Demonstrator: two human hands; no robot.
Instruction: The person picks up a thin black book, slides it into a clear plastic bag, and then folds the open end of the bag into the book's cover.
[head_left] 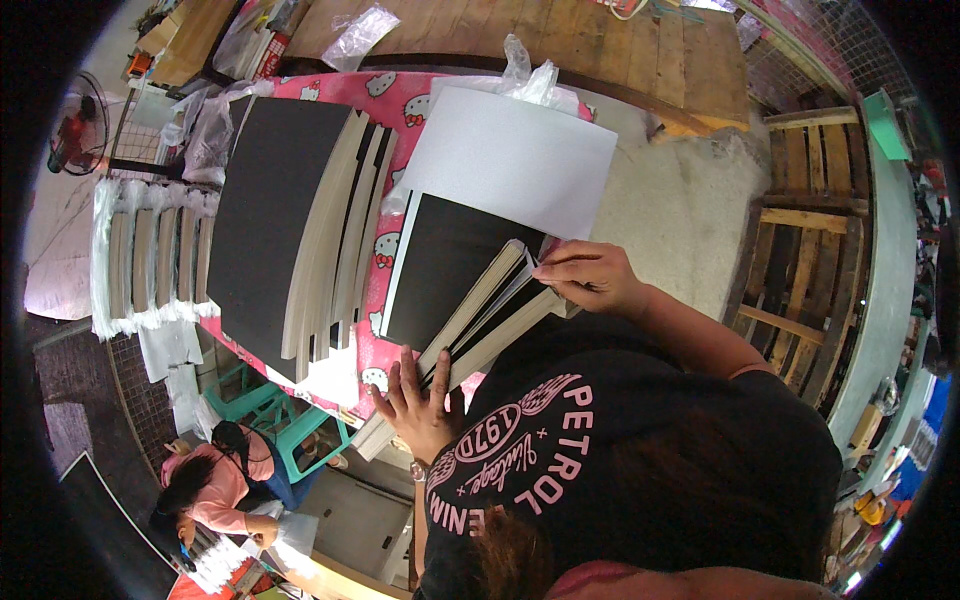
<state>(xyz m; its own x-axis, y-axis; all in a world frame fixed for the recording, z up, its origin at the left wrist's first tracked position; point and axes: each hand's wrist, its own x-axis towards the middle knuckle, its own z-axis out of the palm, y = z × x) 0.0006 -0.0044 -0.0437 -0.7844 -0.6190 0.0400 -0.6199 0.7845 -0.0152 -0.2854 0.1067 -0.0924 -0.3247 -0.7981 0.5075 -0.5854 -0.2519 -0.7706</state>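
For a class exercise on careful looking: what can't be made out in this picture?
- Head view: pink cloth, partly covered by the black-topped stack.
- Head view: nearest stack, partly covered by the left hand.
- Head view: exactly what the right hand touches; its fingers cover the spot.
- Head view: orange item at far right, too small and blurred.

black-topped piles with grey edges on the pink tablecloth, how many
2: the left pile, and the right pile beside it, touched by the bare left hand and bare right hand. The large white rectangular sheet may hide more.
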